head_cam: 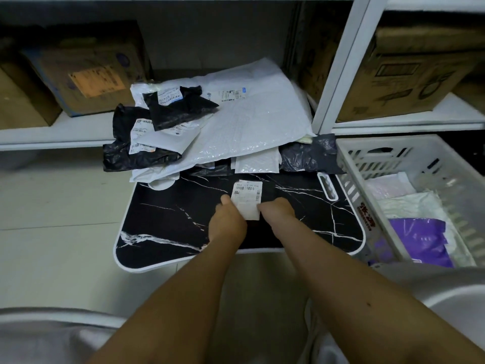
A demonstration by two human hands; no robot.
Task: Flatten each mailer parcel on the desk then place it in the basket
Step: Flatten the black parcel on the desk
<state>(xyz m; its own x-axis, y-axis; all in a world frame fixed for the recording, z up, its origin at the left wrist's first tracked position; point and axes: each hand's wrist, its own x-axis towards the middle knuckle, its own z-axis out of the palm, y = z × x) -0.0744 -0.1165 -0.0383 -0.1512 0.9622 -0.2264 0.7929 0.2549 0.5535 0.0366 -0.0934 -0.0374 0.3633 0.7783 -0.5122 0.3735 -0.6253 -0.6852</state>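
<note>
Head view: both hands meet over the black marble-patterned table point(162, 227), the left hand point(227, 222) and the right hand point(278, 210) pinching a small white labelled mailer point(247, 199) by its near edges. Farther back lies a pile of mailers point(223, 127); right, the white basket point(409, 164).
</note>
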